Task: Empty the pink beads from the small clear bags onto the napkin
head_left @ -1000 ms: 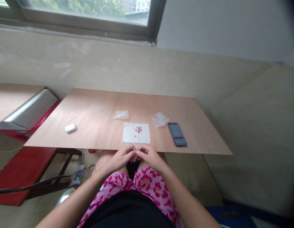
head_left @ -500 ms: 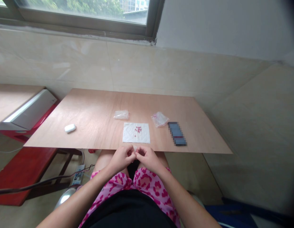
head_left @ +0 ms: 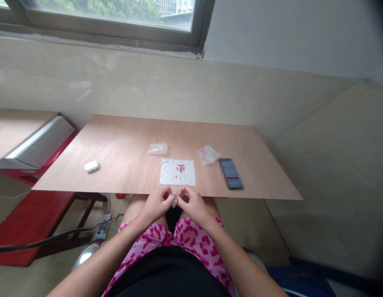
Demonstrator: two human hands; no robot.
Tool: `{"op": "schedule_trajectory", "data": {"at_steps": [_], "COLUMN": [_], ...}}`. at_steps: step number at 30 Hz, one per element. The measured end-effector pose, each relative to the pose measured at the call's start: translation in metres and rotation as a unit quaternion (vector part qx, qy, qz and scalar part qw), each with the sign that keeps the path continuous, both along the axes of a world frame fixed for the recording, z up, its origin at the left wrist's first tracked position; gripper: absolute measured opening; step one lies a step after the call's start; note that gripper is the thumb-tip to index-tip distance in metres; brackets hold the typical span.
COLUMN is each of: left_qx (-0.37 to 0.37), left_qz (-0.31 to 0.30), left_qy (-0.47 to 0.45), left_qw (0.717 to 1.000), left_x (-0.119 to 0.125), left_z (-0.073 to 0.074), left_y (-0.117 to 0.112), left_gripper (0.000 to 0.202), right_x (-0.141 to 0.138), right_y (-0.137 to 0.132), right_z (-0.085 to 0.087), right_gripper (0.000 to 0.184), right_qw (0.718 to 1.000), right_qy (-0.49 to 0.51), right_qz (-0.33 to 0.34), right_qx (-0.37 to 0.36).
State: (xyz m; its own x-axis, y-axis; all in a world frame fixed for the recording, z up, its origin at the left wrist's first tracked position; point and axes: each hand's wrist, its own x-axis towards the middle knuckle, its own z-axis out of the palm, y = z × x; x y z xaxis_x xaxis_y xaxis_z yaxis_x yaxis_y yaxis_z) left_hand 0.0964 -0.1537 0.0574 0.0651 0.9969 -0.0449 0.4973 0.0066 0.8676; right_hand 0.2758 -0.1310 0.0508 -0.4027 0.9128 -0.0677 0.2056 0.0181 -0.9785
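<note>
At the table's front edge, a small clear plastic bag (head_left: 175,199) is pinched between my two hands. My left hand (head_left: 158,203) is closed on its left side. My right hand (head_left: 193,203) has thumb and finger closed at its right side. Just beyond the hands lies a white paper napkin (head_left: 166,178) with a cluster of small red beads (head_left: 180,168) on it, one of them apart from the rest. Whether anything is inside the bag is too small to tell.
Behind the napkin on the wooden table (head_left: 123,140) lie a stack of clear bags (head_left: 158,149) and a crumpled clear bag (head_left: 208,155). A blurred-out phone (head_left: 231,173) is at right, a white earbud case (head_left: 92,166) at left. A red bench (head_left: 30,225) stands lower left.
My hands have moved slightly apart, and more of the small plastic bag shows between them. Things on the table stay where they were.
</note>
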Motion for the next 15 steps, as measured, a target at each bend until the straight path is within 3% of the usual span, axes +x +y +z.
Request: {"op": "schedule_trajectory", "data": {"at_steps": [4,9,15], "left_qx": [-0.016,-0.045,0.02], "left_qz": [0.004,-0.023,-0.075], "left_qy": [-0.058,-0.119,-0.045], "left_qw": [0.998,0.992,0.996], "left_x": [-0.002,-0.003,-0.002], "left_z": [-0.002,-0.006,0.0], "left_y": [0.001,0.001,-0.003], "left_gripper": [0.02,0.022,0.026], "right_x": [0.004,0.007,0.009], "right_y": [0.0,0.003,0.005], "right_z": [0.009,0.011,0.017], "right_gripper": [0.004,0.024,0.019], "right_qw": [0.996,0.977,0.987], "right_qy": [-0.045,-0.075,-0.062], "right_qz": [0.028,0.078,0.063], "right_qx": [0.076,0.182,0.138]}}
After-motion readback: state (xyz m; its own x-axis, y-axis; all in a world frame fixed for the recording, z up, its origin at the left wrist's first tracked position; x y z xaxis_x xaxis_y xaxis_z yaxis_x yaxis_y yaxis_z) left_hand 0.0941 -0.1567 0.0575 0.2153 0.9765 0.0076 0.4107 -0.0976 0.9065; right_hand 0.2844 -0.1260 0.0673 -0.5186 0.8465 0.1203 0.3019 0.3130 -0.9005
